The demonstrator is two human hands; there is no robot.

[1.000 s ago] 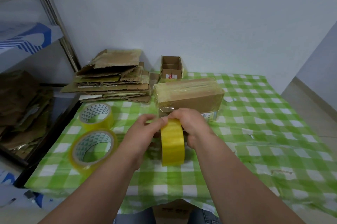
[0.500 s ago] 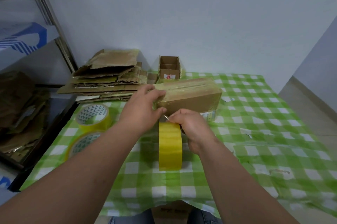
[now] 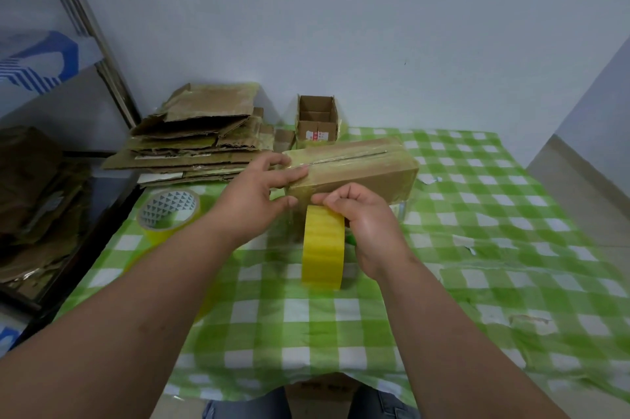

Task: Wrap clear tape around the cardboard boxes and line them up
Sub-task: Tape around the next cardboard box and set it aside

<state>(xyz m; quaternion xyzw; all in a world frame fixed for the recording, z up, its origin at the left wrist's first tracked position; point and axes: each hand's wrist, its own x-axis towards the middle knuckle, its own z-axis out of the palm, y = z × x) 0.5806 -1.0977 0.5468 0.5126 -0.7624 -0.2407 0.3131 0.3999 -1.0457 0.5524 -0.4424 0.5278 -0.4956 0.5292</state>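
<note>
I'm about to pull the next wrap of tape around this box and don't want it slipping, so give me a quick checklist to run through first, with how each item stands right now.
1. Box steadied: ok. The left hand lies on the near left end of the cardboard box.
2. Roll under control: ok. The right hand grips the yellow tape roll, which stands on edge just in front of the box.
3. Tape end stuck to the box: cannot tell; the fingers hide that spot.
4. Room to wrap: ok. The green checked tablecloth is bare to the right of the box.
5. Spare roll clear of the work: ok. It lies flat off to the left.
</note>
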